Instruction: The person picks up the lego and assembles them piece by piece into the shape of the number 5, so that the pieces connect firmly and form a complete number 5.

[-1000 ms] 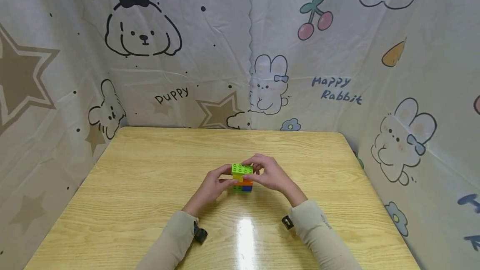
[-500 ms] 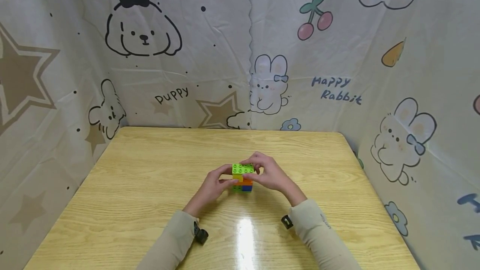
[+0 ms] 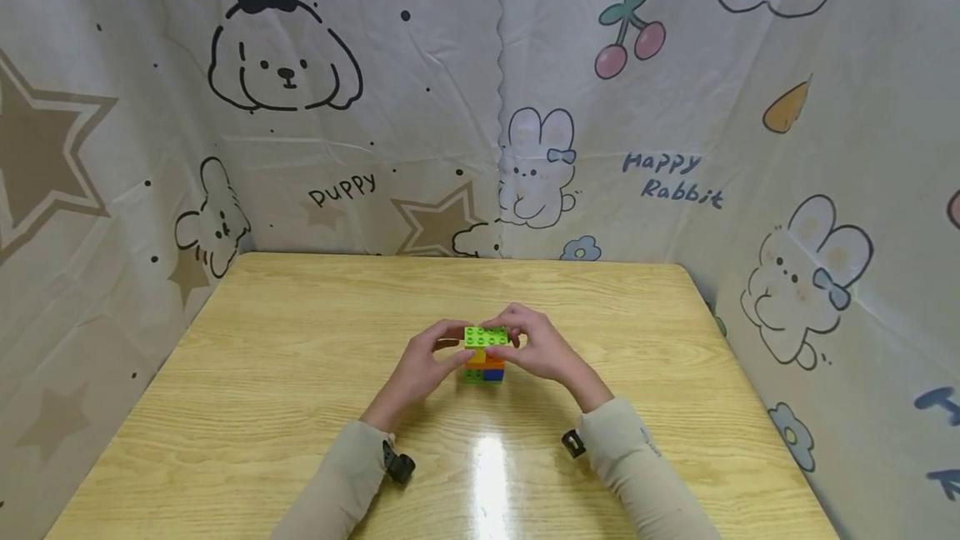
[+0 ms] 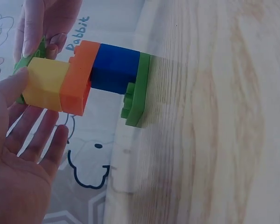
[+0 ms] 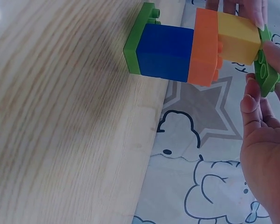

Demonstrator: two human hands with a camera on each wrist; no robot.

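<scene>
A tower of toy building bricks stands on the wooden table. A green base brick (image 4: 139, 95) is lowest, then a blue brick (image 5: 165, 52), an orange brick (image 5: 204, 49) and a yellow brick (image 4: 45, 81). The top green brick (image 3: 486, 337) lies over the yellow one. My right hand (image 3: 540, 345) pinches that top brick at its right end, thumb in front and fingers behind. At its left end my left hand (image 3: 422, 365) has thumb and forefinger around the joint of green and yellow; its other fingers hang loose below.
The wooden table (image 3: 315, 307) spreads out around the tower. Printed cloth (image 3: 420, 132) hangs behind the table and along both sides. Each wrist carries a small black camera (image 3: 399, 467).
My left hand has shifted up and slightly left, from the yellow brick toward the top green brick. That green brick moved slightly right earlier; the right hand stays on it.
</scene>
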